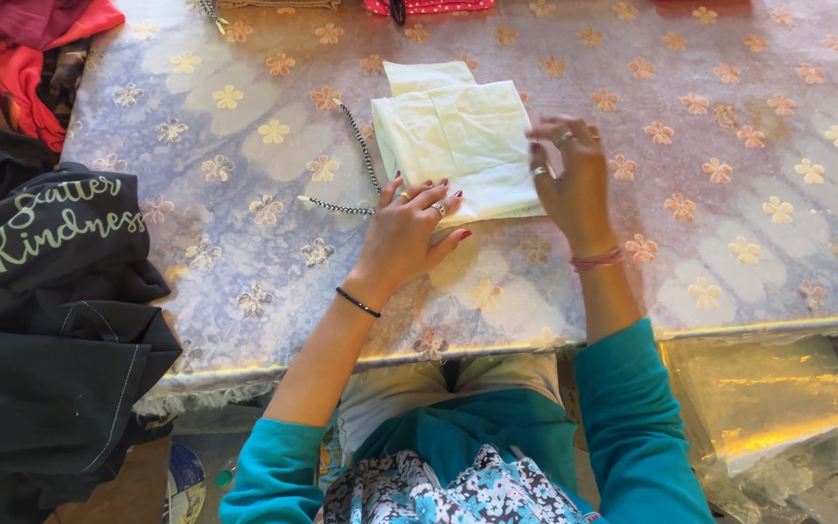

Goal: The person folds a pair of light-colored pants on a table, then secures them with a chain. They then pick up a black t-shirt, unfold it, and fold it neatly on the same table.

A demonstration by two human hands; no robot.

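A folded pale cream cloth is pressed flat on a flower-patterned tablecloth by two bare hands. The left hand is laid on the cloth's near corner, fingers spread and resting rather than clamped. The right hand is set at the cloth's right edge, fingers loosely curled; whether the fabric is pinched there cannot be told. A black-and-white twisted cord is seen just beyond the left hand's fingertips. Dark garments are heaped well to the left of both hands.
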